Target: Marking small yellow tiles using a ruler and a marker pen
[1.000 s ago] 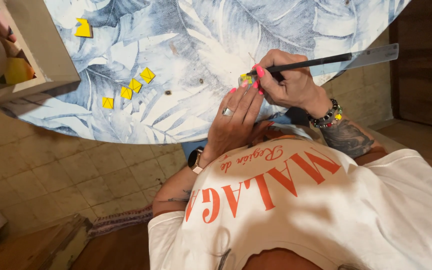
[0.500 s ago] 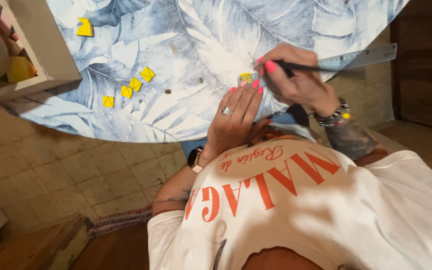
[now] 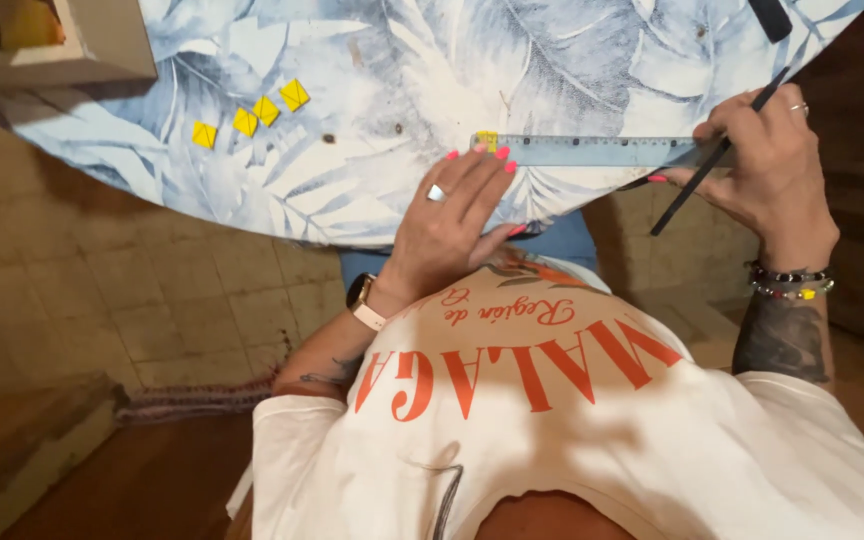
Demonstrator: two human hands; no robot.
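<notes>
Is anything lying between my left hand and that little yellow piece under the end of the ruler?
Nothing visible does. The left hand lies flat on the table, and its fingertips already reach the small yellow piece at the ruler end. The four loose yellow squares sit well off to the side.

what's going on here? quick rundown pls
A person sits at a round table covered in a blue leaf-print cloth. The left hand lies flat, fingertips pressing a small yellow paper piece under the end of a clear ruler. The right hand steadies the ruler's other end while holding a thin black tool. Four more yellow squares sit in a row to the left, near a wooden frame.
</notes>
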